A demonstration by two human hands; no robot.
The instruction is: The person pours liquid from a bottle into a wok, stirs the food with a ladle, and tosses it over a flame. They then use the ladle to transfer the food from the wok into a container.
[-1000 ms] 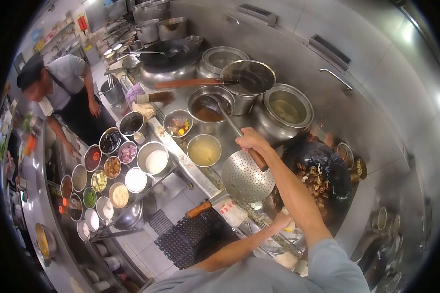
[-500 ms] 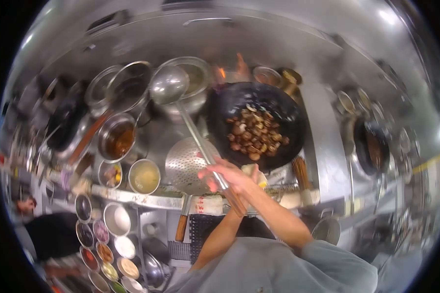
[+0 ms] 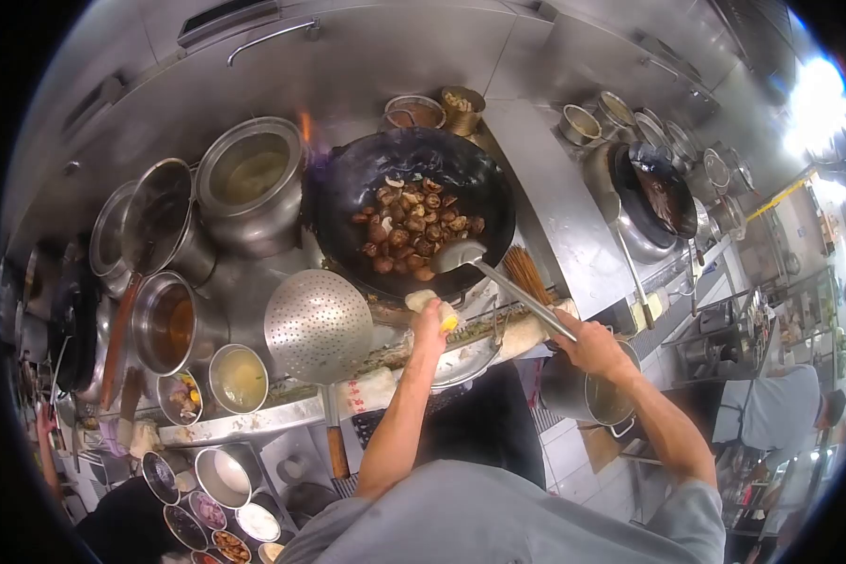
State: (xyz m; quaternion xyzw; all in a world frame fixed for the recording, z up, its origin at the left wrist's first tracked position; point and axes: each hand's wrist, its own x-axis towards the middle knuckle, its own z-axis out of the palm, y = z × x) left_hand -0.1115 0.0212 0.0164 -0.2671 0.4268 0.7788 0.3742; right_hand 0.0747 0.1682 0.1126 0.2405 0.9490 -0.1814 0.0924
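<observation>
A black wok (image 3: 348, 155) sits on the stove with browned mushroom pieces (image 3: 409, 226) heaped in it. My right hand (image 3: 590, 346) is wrapped round the handle of a steel ladle (image 3: 526, 299), whose bowl rests at the right-hand edge of the mushrooms. At the near rim of the wok, my left hand (image 3: 429, 324) grips a folded pale cloth (image 3: 427, 302) with a yellow patch. Whether the cloth also encloses a wok handle is hidden. Left of that hand lies a perforated skimmer (image 3: 318, 324) with a wooden handle.
Left of the wok stand a large steel pot (image 3: 254, 226) of liquid, a strainer (image 3: 155, 211) and a pot of brown liquid (image 3: 164, 320). A bamboo brush (image 3: 526, 274) lies right of the wok. Another wok (image 3: 663, 193) stands farther right. A person (image 3: 771, 409) is at the far right.
My right hand has swung the ladle from the left, above the skimmer, over to the right, and its bowl is now in the wok. The view has turned rightward. My left hand stays at the cloth.
</observation>
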